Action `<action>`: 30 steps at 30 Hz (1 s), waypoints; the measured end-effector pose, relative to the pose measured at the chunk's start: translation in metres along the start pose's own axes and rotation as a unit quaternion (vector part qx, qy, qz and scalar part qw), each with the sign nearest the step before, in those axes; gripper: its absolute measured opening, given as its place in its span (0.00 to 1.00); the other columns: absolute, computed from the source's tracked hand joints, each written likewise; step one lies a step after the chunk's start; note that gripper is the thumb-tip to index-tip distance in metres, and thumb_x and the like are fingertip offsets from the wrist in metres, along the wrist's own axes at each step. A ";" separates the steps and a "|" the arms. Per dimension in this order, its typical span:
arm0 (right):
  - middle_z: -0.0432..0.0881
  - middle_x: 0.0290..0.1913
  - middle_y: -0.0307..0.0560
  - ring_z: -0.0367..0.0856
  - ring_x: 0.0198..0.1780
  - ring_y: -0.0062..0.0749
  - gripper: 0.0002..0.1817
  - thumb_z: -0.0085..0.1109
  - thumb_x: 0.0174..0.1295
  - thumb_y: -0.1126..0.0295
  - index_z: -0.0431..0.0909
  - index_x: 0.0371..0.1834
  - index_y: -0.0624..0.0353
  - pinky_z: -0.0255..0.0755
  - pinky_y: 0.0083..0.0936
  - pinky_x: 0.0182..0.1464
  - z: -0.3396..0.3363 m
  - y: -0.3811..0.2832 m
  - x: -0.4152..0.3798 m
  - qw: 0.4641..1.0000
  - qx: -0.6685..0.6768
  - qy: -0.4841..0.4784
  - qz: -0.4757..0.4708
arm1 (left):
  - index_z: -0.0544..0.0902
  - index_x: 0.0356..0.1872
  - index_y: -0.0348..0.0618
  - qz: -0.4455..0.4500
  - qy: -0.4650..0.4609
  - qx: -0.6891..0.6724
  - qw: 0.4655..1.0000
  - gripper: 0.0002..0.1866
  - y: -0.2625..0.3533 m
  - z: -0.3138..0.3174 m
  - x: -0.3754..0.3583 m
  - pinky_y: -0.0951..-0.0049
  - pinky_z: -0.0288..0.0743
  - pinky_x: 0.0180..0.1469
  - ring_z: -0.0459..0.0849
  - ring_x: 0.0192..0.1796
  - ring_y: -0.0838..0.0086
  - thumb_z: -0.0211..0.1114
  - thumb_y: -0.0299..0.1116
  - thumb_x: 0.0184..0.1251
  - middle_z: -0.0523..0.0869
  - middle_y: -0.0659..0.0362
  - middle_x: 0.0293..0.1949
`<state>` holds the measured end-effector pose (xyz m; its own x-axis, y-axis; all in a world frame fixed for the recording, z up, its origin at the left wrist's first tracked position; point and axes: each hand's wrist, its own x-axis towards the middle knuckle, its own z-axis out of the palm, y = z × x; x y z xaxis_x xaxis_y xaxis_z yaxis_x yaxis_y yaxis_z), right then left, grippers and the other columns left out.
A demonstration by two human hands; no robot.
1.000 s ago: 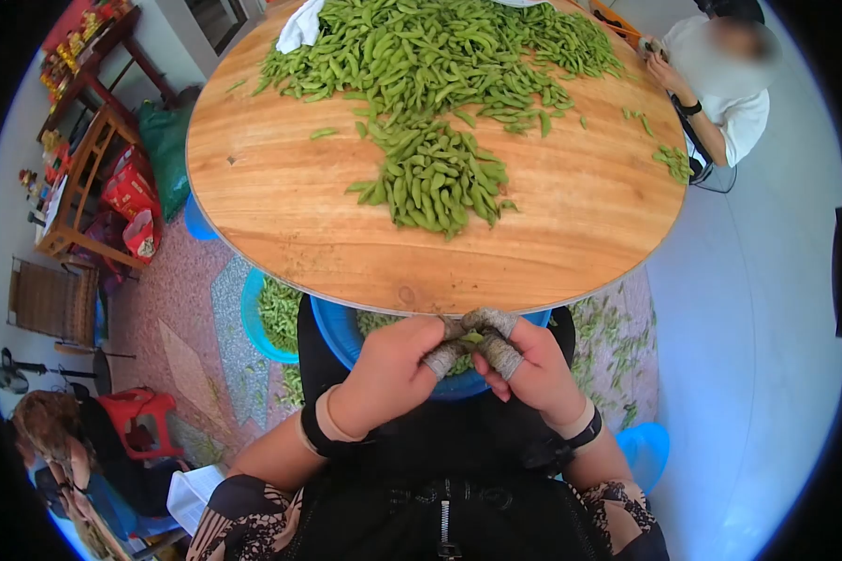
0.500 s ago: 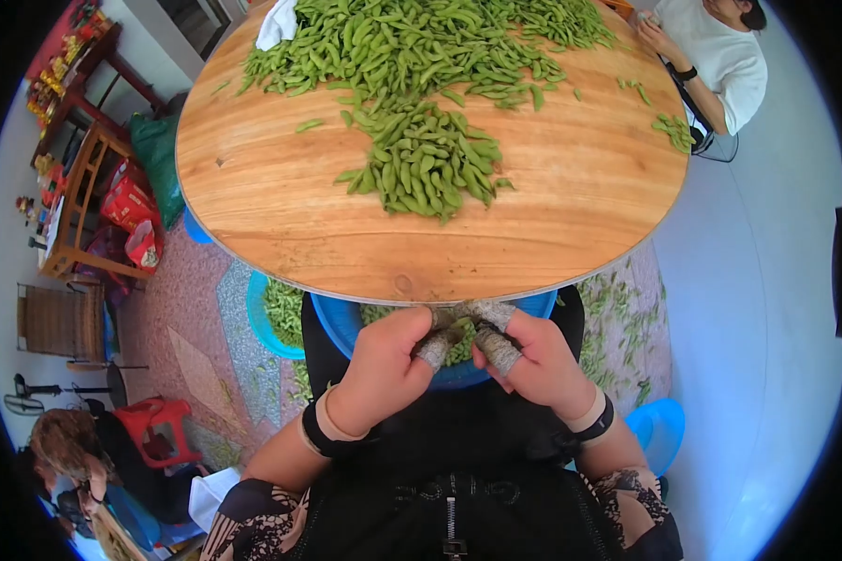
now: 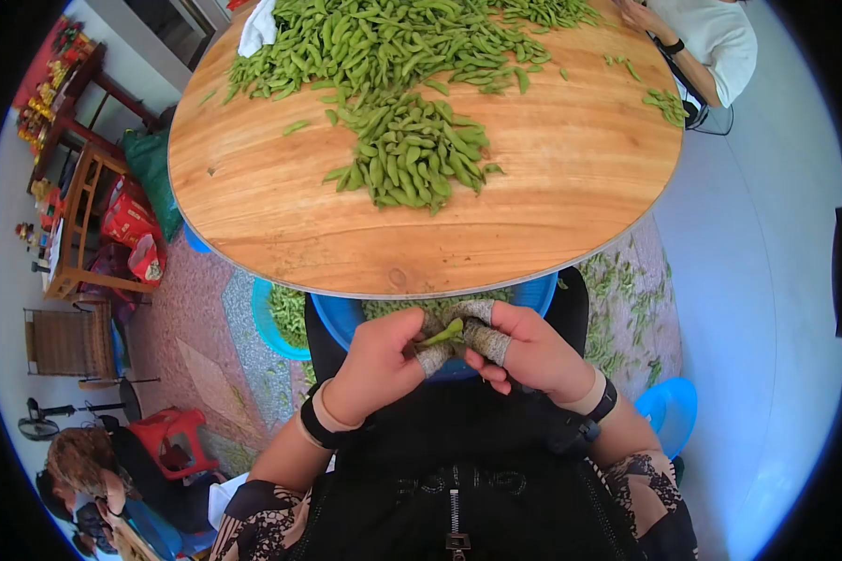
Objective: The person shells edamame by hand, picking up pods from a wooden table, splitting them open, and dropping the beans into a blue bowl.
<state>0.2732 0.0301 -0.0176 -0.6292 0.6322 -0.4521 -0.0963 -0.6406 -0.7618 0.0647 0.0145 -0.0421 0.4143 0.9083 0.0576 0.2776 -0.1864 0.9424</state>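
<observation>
My left hand (image 3: 374,365) and my right hand (image 3: 544,355) meet at the table's front edge, their thumbs and fingertips wrapped in worn grey tape. Between them a green edamame pod (image 3: 445,332) is pinched, its tip pointing toward my left thumb. Both hands are closed around it, and the fingers partly hide it. Just below them, a blue basin (image 3: 336,316) sits between my knees with green beans or pods inside. A small heap of edamame pods (image 3: 412,159) lies on the wooden table (image 3: 281,220), joined to a larger pile behind.
A white cloth (image 3: 257,30) lies by the big pile. At left a turquoise basin (image 3: 264,323) holds green pieces. Pods or husks (image 3: 617,309) litter the floor at right, near a blue basin (image 3: 669,411). One person (image 3: 711,47) sits at far right, another (image 3: 150,477) at lower left.
The pod between my fingers shows more clearly now, and my right fingers have shifted, with lower fingertips showing. The view has tilted slightly, moving the table up and left.
</observation>
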 end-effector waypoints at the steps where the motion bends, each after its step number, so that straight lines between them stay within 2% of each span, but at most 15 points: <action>1: 0.72 0.28 0.34 0.63 0.21 0.12 0.14 0.46 0.70 0.73 0.71 0.57 0.57 0.63 0.12 0.21 0.000 0.002 0.001 0.999 -0.034 0.010 -0.010 | 0.76 0.36 0.38 0.092 0.019 0.230 0.969 0.12 0.005 -0.003 0.002 0.72 0.71 0.27 0.77 0.24 0.66 0.67 0.23 0.49 0.79 0.56 0.27; 4: 0.73 0.28 0.33 0.64 0.21 0.12 0.14 0.44 0.69 0.74 0.72 0.55 0.57 0.64 0.12 0.21 0.003 -0.001 0.002 0.998 -0.056 0.020 -0.025 | 0.74 0.32 0.39 0.134 0.050 0.366 0.920 0.14 0.012 0.000 0.001 0.65 0.72 0.26 0.77 0.25 0.56 0.64 0.21 0.39 0.74 0.53 0.25; 11: 0.75 0.27 0.35 0.69 0.20 0.14 0.14 0.44 0.66 0.76 0.74 0.52 0.57 0.67 0.14 0.20 0.004 0.004 0.007 0.995 -0.080 0.016 -0.066 | 0.73 0.32 0.39 0.147 0.097 0.417 0.892 0.13 0.009 0.007 -0.002 0.63 0.72 0.26 0.78 0.26 0.57 0.62 0.20 0.41 0.73 0.53 0.25; 14: 0.75 0.27 0.35 0.69 0.20 0.14 0.13 0.45 0.67 0.75 0.74 0.52 0.58 0.66 0.14 0.20 0.006 0.007 0.008 0.996 -0.062 0.025 -0.056 | 0.75 0.34 0.39 0.128 0.072 0.311 0.939 0.13 0.000 0.005 -0.004 0.64 0.72 0.25 0.79 0.27 0.56 0.62 0.21 0.44 0.76 0.50 0.27; 16: 0.75 0.27 0.34 0.68 0.20 0.14 0.13 0.45 0.68 0.74 0.74 0.53 0.57 0.66 0.13 0.20 0.006 0.010 0.010 0.997 -0.058 0.033 -0.047 | 0.76 0.38 0.38 0.109 0.075 0.215 0.968 0.08 -0.005 0.005 -0.005 0.70 0.71 0.24 0.80 0.26 0.64 0.59 0.21 0.56 0.80 0.51 0.29; 17: 0.75 0.27 0.34 0.68 0.20 0.14 0.13 0.45 0.68 0.74 0.74 0.53 0.57 0.66 0.13 0.20 0.005 0.010 0.010 0.997 -0.059 0.033 -0.047 | 0.76 0.38 0.38 0.108 0.075 0.215 0.968 0.08 -0.003 0.000 -0.006 0.70 0.71 0.24 0.80 0.26 0.64 0.59 0.21 0.56 0.80 0.51 0.29; 18: 0.74 0.27 0.34 0.68 0.20 0.14 0.13 0.46 0.68 0.73 0.73 0.54 0.57 0.66 0.13 0.20 0.004 0.011 0.010 0.999 -0.029 0.013 -0.041 | 0.76 0.39 0.39 -0.091 0.015 -0.030 0.995 0.05 0.007 -0.007 -0.003 0.73 0.70 0.25 0.79 0.25 0.68 0.55 0.25 0.64 0.81 0.53 0.28; 19: 0.74 0.27 0.34 0.67 0.20 0.14 0.13 0.46 0.69 0.73 0.73 0.54 0.56 0.65 0.13 0.20 0.003 0.011 0.009 0.999 0.000 -0.006 -0.034 | 0.77 0.40 0.40 -0.281 -0.047 -0.272 0.919 0.07 0.012 -0.013 -0.003 0.76 0.70 0.27 0.78 0.24 0.72 0.51 0.29 0.72 0.82 0.54 0.27; 23: 0.73 0.26 0.32 0.66 0.20 0.12 0.14 0.47 0.69 0.72 0.73 0.55 0.56 0.64 0.12 0.20 0.000 0.011 0.009 0.997 0.073 -0.035 -0.016 | 0.76 0.44 0.38 -0.252 -0.071 -0.425 0.867 0.10 0.006 -0.015 -0.007 0.81 0.70 0.29 0.76 0.26 0.81 0.46 0.27 0.74 0.81 0.59 0.28; 25: 0.75 0.27 0.38 0.72 0.22 0.20 0.16 0.54 0.65 0.70 0.72 0.56 0.59 0.68 0.19 0.23 -0.007 0.021 0.016 0.997 -0.044 0.017 -0.061 | 0.76 0.46 0.38 -0.203 -0.068 -0.287 0.934 0.11 0.001 -0.011 -0.007 0.80 0.71 0.31 0.77 0.28 0.80 0.44 0.23 0.71 0.81 0.59 0.28; 26: 0.75 0.27 0.38 0.72 0.22 0.20 0.16 0.54 0.65 0.70 0.72 0.56 0.59 0.68 0.19 0.23 -0.007 0.027 0.021 0.997 -0.045 0.017 -0.060 | 0.76 0.46 0.38 -0.203 -0.066 -0.287 0.934 0.11 -0.002 -0.010 -0.008 0.80 0.71 0.31 0.77 0.28 0.80 0.44 0.23 0.71 0.81 0.59 0.28; 27: 0.76 0.28 0.43 0.76 0.24 0.29 0.16 0.57 0.62 0.70 0.73 0.53 0.61 0.71 0.25 0.26 -0.003 0.033 0.025 0.951 -0.204 0.089 -0.215 | 0.75 0.45 0.37 -0.203 -0.070 -0.261 0.941 0.13 -0.004 -0.010 -0.010 0.78 0.73 0.30 0.78 0.29 0.79 0.43 0.19 0.65 0.81 0.58 0.32; 28: 0.77 0.29 0.48 0.79 0.26 0.37 0.17 0.61 0.58 0.70 0.74 0.49 0.63 0.73 0.30 0.28 -0.001 0.035 0.027 0.850 -0.352 0.157 -0.359 | 0.75 0.44 0.36 -0.202 -0.074 -0.235 0.948 0.16 -0.004 -0.010 -0.010 0.76 0.75 0.30 0.79 0.30 0.78 0.41 0.15 0.59 0.80 0.58 0.35; 29: 0.77 0.29 0.48 0.79 0.26 0.37 0.17 0.61 0.58 0.70 0.74 0.49 0.63 0.73 0.30 0.28 0.001 0.033 0.024 0.850 -0.353 0.156 -0.358 | 0.75 0.44 0.36 -0.202 -0.073 -0.236 0.948 0.16 0.001 -0.009 -0.011 0.76 0.75 0.30 0.79 0.30 0.78 0.41 0.15 0.59 0.80 0.58 0.35; 30: 0.77 0.30 0.51 0.80 0.29 0.44 0.16 0.63 0.55 0.70 0.74 0.45 0.63 0.74 0.34 0.31 0.006 0.024 0.019 0.836 -0.432 0.156 -0.301 | 0.75 0.43 0.36 -0.206 -0.077 -0.208 0.953 0.17 0.011 -0.007 -0.009 0.75 0.76 0.31 0.80 0.30 0.76 0.41 0.14 0.56 0.80 0.57 0.34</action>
<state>0.2543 0.0238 -0.0417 -0.4229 0.8956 0.1381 0.3546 0.3038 -0.8843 0.0581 0.0068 -0.0296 0.4750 0.8014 -0.3635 0.0892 0.3671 0.9259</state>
